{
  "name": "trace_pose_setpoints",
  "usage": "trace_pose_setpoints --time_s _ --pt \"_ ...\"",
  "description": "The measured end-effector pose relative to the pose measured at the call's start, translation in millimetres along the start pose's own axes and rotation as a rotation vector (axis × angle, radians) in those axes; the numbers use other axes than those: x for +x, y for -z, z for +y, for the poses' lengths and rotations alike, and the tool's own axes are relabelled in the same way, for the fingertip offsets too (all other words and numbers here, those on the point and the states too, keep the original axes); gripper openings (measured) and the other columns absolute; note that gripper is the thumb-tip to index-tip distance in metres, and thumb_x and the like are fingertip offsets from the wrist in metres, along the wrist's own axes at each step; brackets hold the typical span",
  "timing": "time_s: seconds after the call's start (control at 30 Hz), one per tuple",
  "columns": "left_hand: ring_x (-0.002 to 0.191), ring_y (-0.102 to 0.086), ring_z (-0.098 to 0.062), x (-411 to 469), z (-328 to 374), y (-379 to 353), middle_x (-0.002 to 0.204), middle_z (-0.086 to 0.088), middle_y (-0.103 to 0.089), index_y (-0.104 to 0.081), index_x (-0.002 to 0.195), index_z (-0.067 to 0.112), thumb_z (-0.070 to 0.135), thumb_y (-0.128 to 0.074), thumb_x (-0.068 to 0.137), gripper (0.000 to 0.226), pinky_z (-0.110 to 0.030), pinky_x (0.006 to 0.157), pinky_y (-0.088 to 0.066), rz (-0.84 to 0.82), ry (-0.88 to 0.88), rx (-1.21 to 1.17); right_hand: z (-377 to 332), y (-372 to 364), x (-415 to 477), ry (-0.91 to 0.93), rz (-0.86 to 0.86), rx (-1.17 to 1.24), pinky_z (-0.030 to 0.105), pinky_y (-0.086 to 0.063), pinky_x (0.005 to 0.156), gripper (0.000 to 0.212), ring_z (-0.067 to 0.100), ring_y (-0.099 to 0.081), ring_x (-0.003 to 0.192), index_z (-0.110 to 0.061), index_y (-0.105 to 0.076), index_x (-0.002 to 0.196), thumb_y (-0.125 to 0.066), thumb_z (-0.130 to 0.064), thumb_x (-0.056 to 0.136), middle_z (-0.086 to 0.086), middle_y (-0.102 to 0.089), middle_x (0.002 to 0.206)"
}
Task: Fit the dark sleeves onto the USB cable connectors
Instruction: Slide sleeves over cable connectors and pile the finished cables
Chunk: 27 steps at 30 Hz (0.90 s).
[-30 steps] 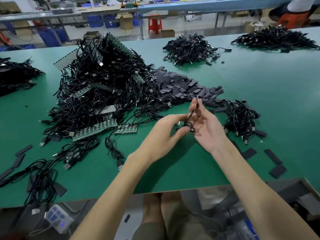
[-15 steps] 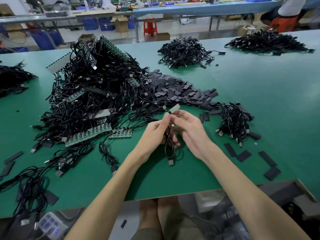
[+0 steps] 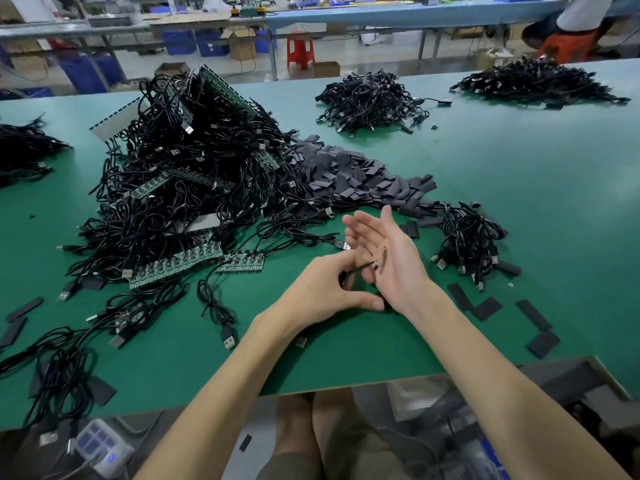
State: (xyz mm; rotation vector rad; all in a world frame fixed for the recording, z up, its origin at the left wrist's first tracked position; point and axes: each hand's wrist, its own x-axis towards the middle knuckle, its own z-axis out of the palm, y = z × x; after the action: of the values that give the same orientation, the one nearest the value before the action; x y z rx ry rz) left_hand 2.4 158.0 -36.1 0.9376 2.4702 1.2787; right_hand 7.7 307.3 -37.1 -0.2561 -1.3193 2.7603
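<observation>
I see my left hand [image 3: 322,289] pinching a thin black cable [image 3: 360,267] near the table's [image 3: 519,209] front edge. My right hand [image 3: 394,261] is spread flat, released, with the cable lying across its palm. The sleeve pile [image 3: 363,181] sits just beyond, toward the middle.

**Light and image quality**

Even, diffuse overhead light, moderately bright. Green table [image 3: 519,202] shows a soft sheen toward its far side. 1 soft shadow lies beneath the left hand [image 3: 322,292]. The USB cable [image 3: 362,267] it pinches smears with motion; the big cable pile [image 3: 180,188] is sharp. Wide-angle bending curves the table's far edge. Bottom strip dim, soft.
</observation>
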Motion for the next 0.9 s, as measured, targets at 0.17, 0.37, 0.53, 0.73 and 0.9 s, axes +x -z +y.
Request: trace_pose_setpoints --time_s 0.17,0.37,0.53,0.73,0.9 --pt "0.058 -0.046 -0.005 2.2 6.3 -5.0 0.064 0.009 -0.050 -0.058 0.088 0.039 0.056 -0.087 0.069 0.038 -0.027 0.055 -0.031 -0.038 0.054 0.225 -6.9 7.0 1.8 -0.056 0.087 0.226 0.030 -0.058 0.088 0.044 0.020 -0.074 0.095 -0.003 -0.067 0.113 -0.049 -0.043 0.106 0.011 -0.077 0.109" --pt "0.074 -0.059 -0.023 0.3 13.5 -19.4 0.071 0.009 -0.053 -0.060 0.107 0.022 0.071 -0.070 0.079 0.057 -0.036 0.065 -0.044 0.044 0.041 0.467 -8.5 8.7 2.3 -0.079 0.136 0.344 0.030 -0.057 0.087 0.042 0.021 -0.070 0.093 -0.004 -0.068 0.108 -0.048 -0.040 0.107 0.008 -0.077 0.099" --pt "0.063 -0.047 -0.009 -0.2 9.5 -16.5 0.067 0.012 -0.054 -0.048 0.079 0.038 0.059 -0.073 0.086 0.033 -0.031 0.060 -0.037 0.078 0.016 0.307 -9.8 8.5 0.6 -0.098 0.107 0.336 0.032 -0.057 0.090 0.043 0.022 -0.069 0.093 -0.003 -0.067 0.111 -0.047 -0.041 0.107 0.008 -0.075 0.100" --pt "0.059 -0.043 -0.007 -1.1 5.5 -13.9 0.065 0.011 -0.054 -0.056 0.074 0.028 0.034 -0.077 0.090 0.027 -0.034 0.062 -0.043 0.039 -0.059 0.087 -11.6 7.7 -0.7 -0.103 0.087 0.353 0.032 -0.057 0.085 0.043 0.022 -0.069 0.090 -0.003 -0.067 0.111 -0.048 -0.041 0.107 0.008 -0.075 0.099" --pt "0.040 -0.036 -0.010 1.0 -5.3 1.4 0.053 0.007 -0.043 -0.062 0.083 0.004 0.023 -0.074 0.095 0.025 -0.019 0.042 -0.029 0.096 -0.003 -0.325 -11.6 4.9 -2.2 -0.096 0.025 0.136 0.031 -0.053 0.085 0.036 0.018 -0.067 0.089 -0.009 -0.067 0.111 -0.049 -0.039 0.106 0.006 -0.075 0.104"
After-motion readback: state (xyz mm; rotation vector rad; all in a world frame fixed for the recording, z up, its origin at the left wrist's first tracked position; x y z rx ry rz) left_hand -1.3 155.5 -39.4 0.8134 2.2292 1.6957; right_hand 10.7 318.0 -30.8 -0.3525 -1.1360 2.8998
